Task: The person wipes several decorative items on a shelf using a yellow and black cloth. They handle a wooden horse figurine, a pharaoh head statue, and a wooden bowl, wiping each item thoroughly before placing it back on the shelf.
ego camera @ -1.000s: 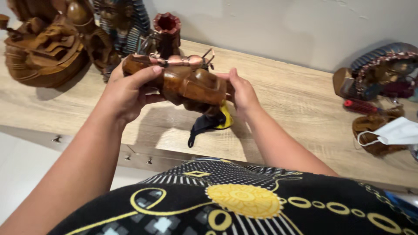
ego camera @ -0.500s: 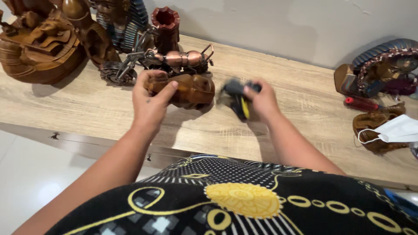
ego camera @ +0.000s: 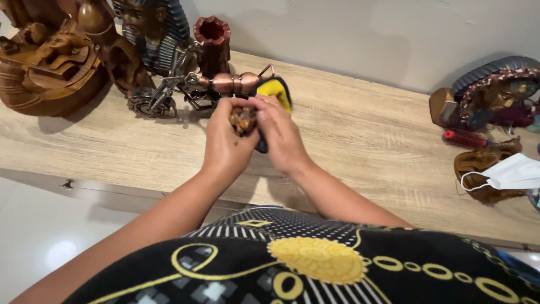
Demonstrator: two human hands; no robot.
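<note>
My left hand (ego camera: 228,143) cupped a small glossy brown carved figure (ego camera: 243,118), fingers curled round it, while my right hand (ego camera: 281,132) pinched a yellow-and-black cloth (ego camera: 275,90) against it, above the middle of the pale wooden desk (ego camera: 360,129). I judged I was mid-wipe; turning the piece seemed next. Beyond stood a copper-and-wire motorcycle model (ego camera: 197,90), toward the desk's back edge.
</note>
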